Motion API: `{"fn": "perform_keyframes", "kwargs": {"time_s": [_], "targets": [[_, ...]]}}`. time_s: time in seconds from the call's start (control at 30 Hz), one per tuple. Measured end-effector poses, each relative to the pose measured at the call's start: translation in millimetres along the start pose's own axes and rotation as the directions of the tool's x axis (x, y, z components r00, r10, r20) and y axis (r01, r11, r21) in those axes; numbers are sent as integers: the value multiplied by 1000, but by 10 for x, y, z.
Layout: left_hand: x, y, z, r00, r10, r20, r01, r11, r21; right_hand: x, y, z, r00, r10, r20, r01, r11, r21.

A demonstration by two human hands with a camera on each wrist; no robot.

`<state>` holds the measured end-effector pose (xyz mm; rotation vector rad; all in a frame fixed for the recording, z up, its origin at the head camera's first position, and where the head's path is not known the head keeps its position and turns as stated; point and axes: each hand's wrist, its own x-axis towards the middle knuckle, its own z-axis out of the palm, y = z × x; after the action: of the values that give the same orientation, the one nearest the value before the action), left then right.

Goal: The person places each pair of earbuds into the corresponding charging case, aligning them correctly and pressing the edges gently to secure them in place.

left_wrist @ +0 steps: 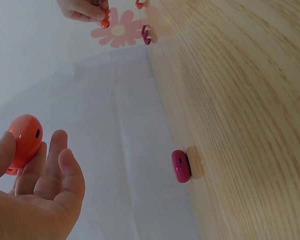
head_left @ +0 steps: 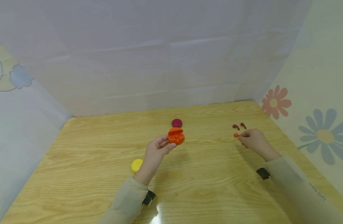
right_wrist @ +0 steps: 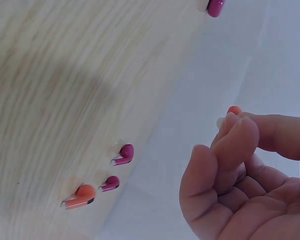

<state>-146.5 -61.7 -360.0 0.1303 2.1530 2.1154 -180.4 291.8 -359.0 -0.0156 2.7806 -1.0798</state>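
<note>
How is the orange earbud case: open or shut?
Open: in the head view, the orange earbud case shows its inside beneath a raised lid.

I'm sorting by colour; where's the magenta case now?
In the head view, the magenta case lies on the table near its far edge, midway across the picture, just beyond the orange case in the left hand and left of the magenta earbuds.

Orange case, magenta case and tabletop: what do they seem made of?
Orange case: probably hard plastic, glossy, given its smooth, moulded shell.
Magenta case: likely similar glossy plastic, judging by its smooth, shiny surface.
Tabletop: wood-look with visible grain and a glossy reflection; solid wood or laminate, I cannot tell.
</note>
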Motion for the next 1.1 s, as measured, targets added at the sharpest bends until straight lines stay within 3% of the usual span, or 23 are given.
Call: {"fn": "perform_keyframes", "kwargs": {"time_s": [1.1], "targets": [[-11,-3,36,1000,7,11,-6,1000,-9,-214,-608,212,983,-145,-114,150,988,34]]}}
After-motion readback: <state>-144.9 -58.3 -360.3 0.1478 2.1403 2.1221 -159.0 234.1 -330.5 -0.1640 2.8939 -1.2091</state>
